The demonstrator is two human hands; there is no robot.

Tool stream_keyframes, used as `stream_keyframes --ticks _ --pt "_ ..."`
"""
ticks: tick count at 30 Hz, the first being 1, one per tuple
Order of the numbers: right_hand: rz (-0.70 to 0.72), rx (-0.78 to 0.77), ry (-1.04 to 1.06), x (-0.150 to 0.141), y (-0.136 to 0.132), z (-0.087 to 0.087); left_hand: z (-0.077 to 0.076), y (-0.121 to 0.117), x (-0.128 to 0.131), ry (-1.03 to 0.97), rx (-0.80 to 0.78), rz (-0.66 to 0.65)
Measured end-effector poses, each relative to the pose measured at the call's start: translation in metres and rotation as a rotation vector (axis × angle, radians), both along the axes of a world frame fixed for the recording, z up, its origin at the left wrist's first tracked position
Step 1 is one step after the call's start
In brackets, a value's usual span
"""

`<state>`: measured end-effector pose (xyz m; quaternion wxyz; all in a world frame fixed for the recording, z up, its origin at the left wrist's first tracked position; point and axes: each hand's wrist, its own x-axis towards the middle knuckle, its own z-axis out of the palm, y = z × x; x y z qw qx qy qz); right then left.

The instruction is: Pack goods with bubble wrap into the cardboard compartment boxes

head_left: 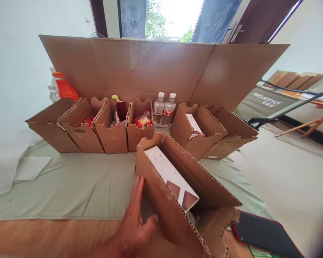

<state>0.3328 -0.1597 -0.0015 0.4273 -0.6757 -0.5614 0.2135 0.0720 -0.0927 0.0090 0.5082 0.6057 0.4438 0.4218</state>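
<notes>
At left, the left hand [134, 220] is held unclosed, thumb spread, its fingertips laid against the left wall of the front box [161, 200]. The front box is placed on the desk [43, 236], just right of that hand, its long axis angled from far left to near right. The carton [169, 172] inside is aligned likewise. The right hand is not seen; its state cannot be told.

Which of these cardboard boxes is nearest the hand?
The front box, with a white carton inside: the left hand is beside its wall, while the other boxes stand farther back.
</notes>
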Motion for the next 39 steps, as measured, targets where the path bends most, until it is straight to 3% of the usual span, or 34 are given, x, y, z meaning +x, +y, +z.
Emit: stream_keyframes --ticks 4,7,13,17,21,24,27,32,39 --pt "-0.057 -0.045 0.016 0.002 0.001 -0.006 0.01 0.013 0.007 0.081 0.065 -0.249" --pt "-0.03 -0.072 -0.012 0.004 0.012 0.004 0.011 0.016 0.007 0.093 0.091 -0.309" --pt "0.073 -0.042 -0.17 0.001 0.035 0.024 0.0 0.019 0.012 0.113 0.1 -0.204" --pt "0.042 -0.071 -0.197 -0.001 0.044 0.024 0.002 0.032 0.014 0.153 0.127 -0.193" --pt "0.056 -0.003 -0.228 -0.002 0.059 0.025 0.007 0.045 0.013 0.154 0.173 -0.187" --pt "0.056 0.013 -0.26 -0.003 0.082 0.033 0.013 0.068 0.016 0.225 0.195 -0.158" --pt "0.002 0.014 -0.315 0.0 0.114 0.039 0.022 0.106 0.025 0.378 0.188 -0.041" --pt "0.032 0.034 -0.312 0.0 0.141 0.031 0.032 0.161 0.043 0.502 0.129 0.113" --pt "0.126 0.067 -0.271 -0.013 0.13 0.012 0.018 0.175 0.064 0.493 0.074 0.175"
